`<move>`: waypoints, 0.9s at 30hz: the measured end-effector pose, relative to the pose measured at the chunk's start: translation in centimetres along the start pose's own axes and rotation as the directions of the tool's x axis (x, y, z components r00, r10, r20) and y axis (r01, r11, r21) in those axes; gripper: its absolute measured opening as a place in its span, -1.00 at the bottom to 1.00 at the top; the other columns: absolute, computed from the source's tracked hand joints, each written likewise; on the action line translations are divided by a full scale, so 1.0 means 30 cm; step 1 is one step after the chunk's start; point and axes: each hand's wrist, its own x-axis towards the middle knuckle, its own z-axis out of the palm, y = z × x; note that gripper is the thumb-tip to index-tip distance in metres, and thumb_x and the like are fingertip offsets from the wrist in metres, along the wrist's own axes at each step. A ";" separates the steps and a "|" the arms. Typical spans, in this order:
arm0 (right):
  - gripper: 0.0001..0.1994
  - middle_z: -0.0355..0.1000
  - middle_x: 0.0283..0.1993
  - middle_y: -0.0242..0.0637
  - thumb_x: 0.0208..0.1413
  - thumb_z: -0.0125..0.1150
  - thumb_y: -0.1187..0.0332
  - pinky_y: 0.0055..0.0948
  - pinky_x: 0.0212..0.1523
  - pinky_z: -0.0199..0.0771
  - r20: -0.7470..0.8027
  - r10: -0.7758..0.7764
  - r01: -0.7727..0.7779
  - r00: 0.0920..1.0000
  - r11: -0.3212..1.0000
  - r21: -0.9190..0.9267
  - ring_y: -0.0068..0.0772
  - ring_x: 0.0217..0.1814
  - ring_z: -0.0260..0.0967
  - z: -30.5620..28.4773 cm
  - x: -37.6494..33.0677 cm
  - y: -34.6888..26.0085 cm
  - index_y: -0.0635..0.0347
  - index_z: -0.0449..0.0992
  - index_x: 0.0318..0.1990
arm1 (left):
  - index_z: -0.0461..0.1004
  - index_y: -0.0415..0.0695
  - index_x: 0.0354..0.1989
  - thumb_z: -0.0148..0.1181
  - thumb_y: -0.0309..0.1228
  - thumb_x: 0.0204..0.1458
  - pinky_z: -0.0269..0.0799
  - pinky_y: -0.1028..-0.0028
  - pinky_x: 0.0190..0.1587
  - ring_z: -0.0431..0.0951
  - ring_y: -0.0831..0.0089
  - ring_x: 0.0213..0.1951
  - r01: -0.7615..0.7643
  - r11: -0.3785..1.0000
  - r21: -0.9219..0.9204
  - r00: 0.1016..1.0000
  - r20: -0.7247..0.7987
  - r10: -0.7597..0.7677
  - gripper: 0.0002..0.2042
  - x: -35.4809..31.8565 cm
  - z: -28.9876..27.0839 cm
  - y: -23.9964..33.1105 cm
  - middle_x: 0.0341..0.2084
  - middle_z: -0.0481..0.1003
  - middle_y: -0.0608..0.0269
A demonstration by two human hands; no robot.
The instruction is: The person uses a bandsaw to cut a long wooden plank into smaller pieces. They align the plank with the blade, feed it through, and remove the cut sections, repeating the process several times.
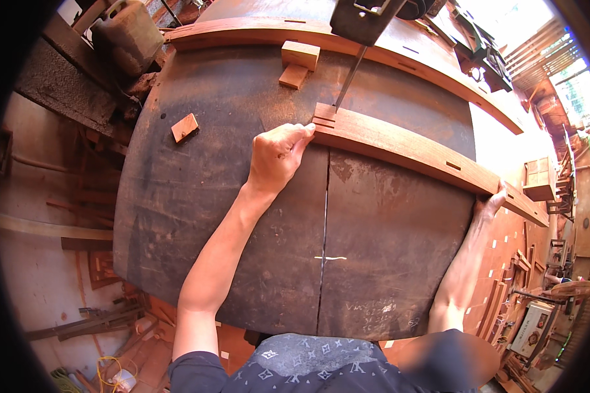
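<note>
A long reddish wooden beam [393,141] lies slantwise on the dark metal saw table [223,216]. Slits are cut into its left end, and slots show along its near side. The thin blade of a band saw [351,76] comes down to the beam close to that slit end. My left hand [278,156] is closed on the near corner of this end, thumb and fingers pressed to the wood beside the blade. Toward the far right end, past the table's edge, my right hand [491,200] grips the beam; part of its fingers is hidden behind the wood.
A second slotted beam [242,33] lies across the back of the table. Two small wood blocks [300,56] sit stacked before it, and an offcut [185,128] lies at left. The saw's blade guide [364,23] hangs above. A jerrycan [126,36] stands at the far left.
</note>
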 end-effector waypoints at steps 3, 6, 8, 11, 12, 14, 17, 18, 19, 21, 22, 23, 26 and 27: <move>-0.57 0.51 0.09 -0.24 0.24 0.16 -0.01 -0.07 0.09 0.47 0.024 0.009 -0.009 1.000 1.000 0.010 -0.22 0.17 0.43 -0.010 0.013 0.001 0.06 0.51 0.09 | 0.68 -0.20 -0.25 0.43 -0.61 0.03 0.59 0.31 -0.35 0.70 0.07 -0.34 -0.003 1.000 0.009 1.000 0.001 0.003 -0.87 -0.006 -0.002 -0.003 -0.37 0.68 0.05; -0.58 0.51 0.08 -0.24 0.24 0.16 -0.01 -0.08 0.09 0.47 0.023 0.005 -0.006 1.000 1.000 0.015 -0.22 0.16 0.44 -0.018 0.015 0.003 0.06 0.52 0.07 | 0.64 -0.31 -0.32 0.44 -0.68 0.02 0.52 0.39 -0.38 0.68 0.18 -0.43 -0.003 1.000 -0.026 1.000 -0.023 0.003 -0.90 -0.012 -0.002 0.011 -0.43 0.65 -0.01; -0.58 0.51 0.09 -0.24 0.24 0.16 -0.01 -0.07 0.11 0.46 0.021 0.005 -0.005 1.000 1.000 0.013 -0.22 0.17 0.43 -0.017 0.011 0.003 0.07 0.52 0.08 | 0.64 -0.31 -0.31 0.45 -0.68 0.02 0.52 0.39 -0.38 0.67 0.19 -0.44 -0.002 0.999 -0.032 1.000 -0.014 0.002 -0.90 -0.013 -0.004 0.014 -0.43 0.65 0.00; -0.58 0.51 0.09 -0.23 0.26 0.15 0.00 -0.07 0.13 0.45 0.025 -0.011 0.011 1.000 1.000 0.002 -0.21 0.18 0.43 -0.008 0.003 0.002 0.09 0.51 0.09 | 0.67 -0.24 -0.28 0.44 -0.64 0.02 0.56 0.33 -0.34 0.69 0.11 -0.36 0.015 1.000 -0.027 1.000 -0.004 -0.015 -0.89 -0.011 -0.006 0.009 -0.39 0.67 0.03; -0.58 0.51 0.09 -0.23 0.26 0.15 0.00 -0.06 0.14 0.45 0.027 -0.019 0.019 0.999 1.000 -0.003 -0.21 0.18 0.43 -0.004 -0.001 0.003 0.09 0.51 0.09 | 0.68 -0.21 -0.26 0.43 -0.62 0.03 0.59 0.30 -0.32 0.70 0.06 -0.33 0.023 0.999 -0.024 1.000 -0.001 -0.023 -0.88 -0.011 -0.007 0.006 -0.37 0.68 0.04; -0.57 0.51 0.09 -0.23 0.26 0.15 0.00 -0.06 0.15 0.44 0.023 -0.014 0.014 1.000 1.000 0.006 -0.21 0.19 0.43 0.000 -0.002 0.005 0.10 0.51 0.10 | 0.66 -0.27 -0.29 0.45 -0.65 0.02 0.53 0.37 -0.37 0.67 0.15 -0.41 0.011 0.999 -0.032 1.000 -0.021 -0.012 -0.89 -0.009 -0.003 0.010 -0.42 0.65 0.02; -0.57 0.51 0.10 -0.22 0.26 0.16 0.01 -0.06 0.16 0.44 0.025 -0.018 0.018 1.000 1.000 0.015 -0.20 0.20 0.43 -0.004 0.009 0.006 0.10 0.50 0.11 | 0.66 -0.29 -0.30 0.46 -0.66 0.02 0.51 0.40 -0.39 0.66 0.20 -0.45 0.000 1.000 -0.015 1.000 -0.030 0.000 -0.90 0.000 0.004 0.007 -0.44 0.65 0.00; -0.57 0.50 0.10 -0.22 0.26 0.16 0.01 -0.05 0.16 0.44 0.027 -0.021 0.020 0.999 1.000 0.017 -0.20 0.20 0.43 -0.007 0.015 0.006 0.10 0.50 0.11 | 0.66 -0.29 -0.30 0.46 -0.66 0.02 0.51 0.40 -0.39 0.66 0.21 -0.45 -0.003 1.000 -0.004 1.000 -0.029 0.003 -0.90 0.003 0.006 0.005 -0.43 0.65 0.01; -0.56 0.50 0.10 -0.22 0.25 0.17 0.00 -0.05 0.15 0.45 0.042 -0.024 0.023 0.999 1.000 0.021 -0.20 0.20 0.43 -0.010 0.021 0.007 0.10 0.50 0.12 | 0.66 -0.29 -0.30 0.46 -0.66 0.02 0.51 0.40 -0.39 0.66 0.21 -0.45 0.000 1.000 -0.008 0.999 -0.032 0.000 -0.89 0.004 0.007 0.001 -0.43 0.65 0.01; -0.55 0.50 0.10 -0.22 0.24 0.18 0.00 -0.05 0.15 0.46 0.070 -0.031 0.029 0.997 0.999 0.031 -0.20 0.20 0.43 -0.022 0.031 0.013 0.10 0.50 0.12 | 0.66 -0.29 -0.30 0.47 -0.65 0.02 0.52 0.40 -0.39 0.67 0.21 -0.45 0.005 1.000 -0.018 0.999 -0.035 -0.006 -0.89 0.001 0.013 -0.008 -0.42 0.65 0.01; -0.55 0.50 0.11 -0.23 0.24 0.19 0.00 -0.04 0.15 0.46 0.063 -0.030 0.029 0.998 0.999 0.026 -0.20 0.20 0.43 -0.028 0.037 0.012 0.09 0.50 0.12 | 0.65 -0.29 -0.30 0.47 -0.65 0.02 0.52 0.40 -0.38 0.68 0.21 -0.44 -0.002 1.000 -0.018 0.999 -0.040 0.001 -0.89 -0.001 0.016 -0.011 -0.42 0.66 0.01; -0.55 0.50 0.11 -0.23 0.23 0.19 0.00 -0.04 0.14 0.46 0.057 -0.027 0.026 0.998 0.999 0.021 -0.20 0.21 0.42 -0.025 0.036 0.012 0.09 0.49 0.13 | 0.65 -0.30 -0.30 0.47 -0.65 0.02 0.52 0.40 -0.38 0.68 0.21 -0.43 -0.008 1.000 -0.015 0.999 -0.044 0.007 -0.89 -0.001 0.017 -0.011 -0.42 0.66 0.01; -0.54 0.49 0.13 -0.24 0.22 0.21 -0.01 -0.03 0.14 0.46 0.039 -0.020 0.020 0.999 1.000 0.006 -0.20 0.22 0.41 -0.015 0.032 0.013 0.06 0.49 0.14 | 0.69 -0.23 -0.27 0.46 -0.60 0.03 0.58 0.33 -0.33 0.71 0.09 -0.34 0.023 1.000 -0.004 0.999 -0.033 -0.024 -0.89 -0.001 0.013 -0.009 -0.37 0.68 0.00; -0.53 0.49 0.13 -0.24 0.22 0.21 -0.02 -0.03 0.15 0.45 0.033 -0.020 0.020 0.999 1.000 0.000 -0.20 0.22 0.41 -0.015 0.032 0.012 0.05 0.49 0.15 | 0.70 -0.20 -0.26 0.46 -0.57 0.03 0.60 0.29 -0.30 0.71 0.03 -0.30 0.042 0.999 -0.002 0.999 -0.026 -0.042 -0.89 0.000 0.012 -0.007 -0.34 0.69 0.00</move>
